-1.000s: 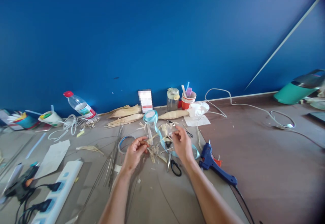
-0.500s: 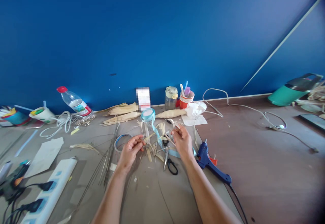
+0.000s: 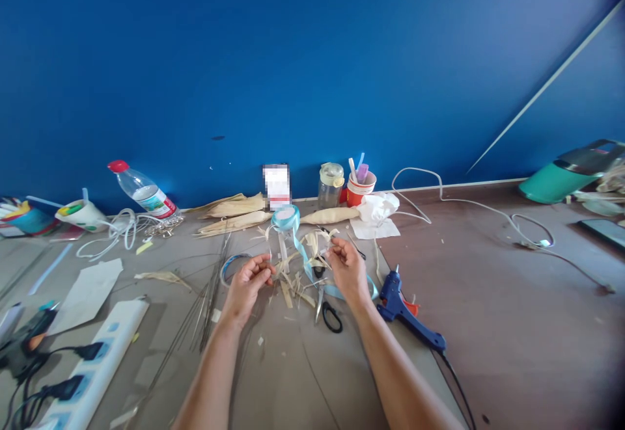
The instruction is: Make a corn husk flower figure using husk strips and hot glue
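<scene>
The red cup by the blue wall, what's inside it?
Poking out of the red cup are a white stick, a pale blue strip and something purple. The cup's side hides their lower ends and anything deeper down.

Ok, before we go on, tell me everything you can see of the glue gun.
The glue gun has a dark blue, plastic-looking body, an orange-red trigger and a pale nozzle. It lies on its side on the table, right of the right hand, across the border between its greyer and browner parts. The nozzle points away from the person; the handle slants nearer and rightward, a black cord leaving its end. Neither hand touches it. Whether it is hot doesn't show.
</scene>
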`<action>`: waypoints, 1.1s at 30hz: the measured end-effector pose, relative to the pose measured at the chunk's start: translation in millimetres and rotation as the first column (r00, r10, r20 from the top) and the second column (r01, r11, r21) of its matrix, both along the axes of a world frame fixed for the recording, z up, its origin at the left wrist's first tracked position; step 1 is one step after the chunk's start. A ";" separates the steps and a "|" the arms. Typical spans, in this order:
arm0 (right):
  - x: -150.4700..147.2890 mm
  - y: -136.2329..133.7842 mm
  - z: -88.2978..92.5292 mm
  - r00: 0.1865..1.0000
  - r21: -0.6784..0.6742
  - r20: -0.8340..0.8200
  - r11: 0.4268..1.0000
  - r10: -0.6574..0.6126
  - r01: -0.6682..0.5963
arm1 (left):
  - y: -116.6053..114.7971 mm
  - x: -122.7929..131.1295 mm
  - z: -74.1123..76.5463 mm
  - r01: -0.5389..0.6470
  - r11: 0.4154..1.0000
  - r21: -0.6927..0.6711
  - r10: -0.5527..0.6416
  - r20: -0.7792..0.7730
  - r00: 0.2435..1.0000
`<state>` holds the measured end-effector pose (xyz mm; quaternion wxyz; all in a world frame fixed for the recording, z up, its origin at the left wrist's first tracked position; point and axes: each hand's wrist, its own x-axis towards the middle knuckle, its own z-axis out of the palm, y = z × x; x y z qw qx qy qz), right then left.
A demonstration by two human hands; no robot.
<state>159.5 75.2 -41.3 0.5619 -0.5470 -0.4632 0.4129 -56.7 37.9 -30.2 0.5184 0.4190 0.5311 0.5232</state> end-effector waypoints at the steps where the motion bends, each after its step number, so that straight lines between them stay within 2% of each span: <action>1: 0.8 0.2 1.9 0.999 -0.011 -0.037 1.000 -0.005 0.005 | 0.3 -0.5 0.3 -0.009 1.000 0.002 0.009 -0.002 1.000; 6: 2.4 -1.3 12.6 0.965 -0.036 -0.259 0.998 0.033 -0.043 | 1.8 -7.1 2.1 -0.116 0.993 0.015 0.116 -0.015 0.993; 9: 1.5 -2.8 15.1 0.941 -0.015 -0.332 0.997 0.072 -0.082 | 1.4 -16.7 7.7 -0.157 0.986 0.059 0.147 0.148 0.978; 13: 1.1 -3.1 14.9 0.911 -0.003 -0.406 0.997 0.072 -0.080 | 0.0 -33.7 15.6 -0.240 0.956 0.166 0.148 0.434 0.889; 18: 1.4 -3.0 15.1 0.899 0.010 -0.430 0.996 0.083 -0.087 | 0.4 -43.0 14.5 -0.273 0.946 0.177 0.152 0.503 0.851; 23: -10.2 -10.0 14.5 0.911 0.014 -0.390 0.990 0.137 -0.143 | 1.9 -37.6 10.1 -0.229 0.964 0.135 0.141 0.471 0.871; 26: -23.8 -20.2 12.2 0.929 0.011 -0.290 0.972 0.230 -0.237 | 2.5 -34.5 7.4 -0.217 0.970 0.110 0.155 0.408 0.900; 30: -37.0 -32.6 8.0 0.925 -0.006 -0.098 0.929 0.367 -0.370 | 3.2 -31.0 2.8 -0.243 0.969 0.038 0.234 0.163 0.958; 33: -37.8 -34.7 5.3 0.939 -0.016 0.023 0.939 0.343 -0.343 | 3.8 -28.2 0.3 -0.268 0.963 0.022 0.269 -0.067 0.961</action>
